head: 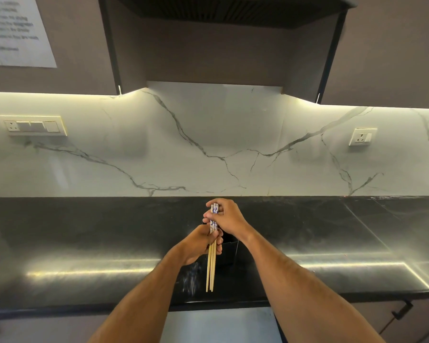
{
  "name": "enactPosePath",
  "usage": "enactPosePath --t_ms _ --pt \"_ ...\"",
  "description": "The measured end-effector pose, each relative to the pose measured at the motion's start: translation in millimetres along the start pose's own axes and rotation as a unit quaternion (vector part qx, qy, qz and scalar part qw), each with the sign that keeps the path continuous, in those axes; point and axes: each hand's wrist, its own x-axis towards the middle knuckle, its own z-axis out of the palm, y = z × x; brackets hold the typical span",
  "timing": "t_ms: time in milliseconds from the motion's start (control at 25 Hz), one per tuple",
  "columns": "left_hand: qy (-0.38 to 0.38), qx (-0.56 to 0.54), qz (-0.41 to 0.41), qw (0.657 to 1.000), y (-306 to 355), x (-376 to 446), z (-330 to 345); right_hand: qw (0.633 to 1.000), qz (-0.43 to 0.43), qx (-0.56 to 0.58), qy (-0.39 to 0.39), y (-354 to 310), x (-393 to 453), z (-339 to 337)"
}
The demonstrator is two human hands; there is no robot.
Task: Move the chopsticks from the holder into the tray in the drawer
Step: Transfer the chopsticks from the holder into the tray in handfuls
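Chopsticks [211,266]: a small bundle, pale wood shafts with blue-and-white patterned upper ends, held roughly upright above the black tabletop [84,231], tips pointing down toward the person. The bundle was clear of the holder and gripped by both hands at once.

Left hand [198,246]: fingers curled and pressed together around the middle of the bundle, just below the patterned section; the bare wooden shafts hung out beneath this hand.

Right hand [227,219]: directly above and just beyond the left hand, fingertips pinching the patterned top ends of the same chopsticks, wrist angled off to the right.

Holder [230,253]: a dark, open-topped container standing on the tabletop, immediately right of the left hand and under the right wrist. Its contents could not be made out.

Drawer [221,325]: a pale blue-grey surface showed below the tabletop's front edge, between the two forearms; whether this was the drawer's inside or the tray could not be told.

Backsplash [208,144]: white veined marble, beyond both hands. Socket panel [32,126] far to the left; single socket [362,136] far to the right.
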Motion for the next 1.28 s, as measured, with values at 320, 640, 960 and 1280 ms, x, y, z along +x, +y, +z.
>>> enactPosePath --t_ms 320,640,960,1280 --pt "-0.021 0.011 0.006 1.0 -5.6 -12.6 -8.8 1.0 -0.028 0.003 0.004 -3.2 -11.6 8.8" --pt "0.014 0.057 -0.02 0.998 -29.6 -31.6 -21.4 0.987 0.01 0.12 0.102 -1.5 -30.2 10.1" --pt "0.101 0.401 -0.054 0.909 -56.7 -51.0 -22.8 0.944 -0.049 -0.325 0.024 29.9 -77.0 20.1" --pt "0.058 0.605 -0.036 0.793 -94.5 -71.2 12.9 0.836 -0.042 -0.52 -0.17 64.4 -127.9 56.5"
